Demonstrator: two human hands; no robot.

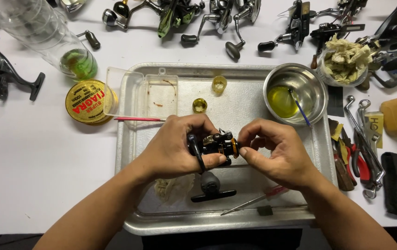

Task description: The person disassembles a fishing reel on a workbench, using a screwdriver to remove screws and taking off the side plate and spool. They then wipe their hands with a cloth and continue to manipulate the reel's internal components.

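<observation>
- Head view: the left hand (175, 148) wraps around a black fishing reel (212, 144) and holds it above the middle of the metal tray (136, 139), fingers closed on its body.
- The right hand (277, 150) pinches the reel's orange end between thumb and fingertips, closed narrow on it.
- The reel's handle (212, 187) hangs down toward the tray's near edge, beside a pale cloth (175, 189).
- A steel bowl (312, 85) with yellow liquid and a blue-handled brush (298, 106) sits in the tray's far right corner.
- A clear plastic box (145, 90) stands open in the tray's far left corner; 2 small yellow caps (200, 105) lie just right of it.
- A yellow line spool (87, 101) rests left of the tray, touching the box lid.
</observation>
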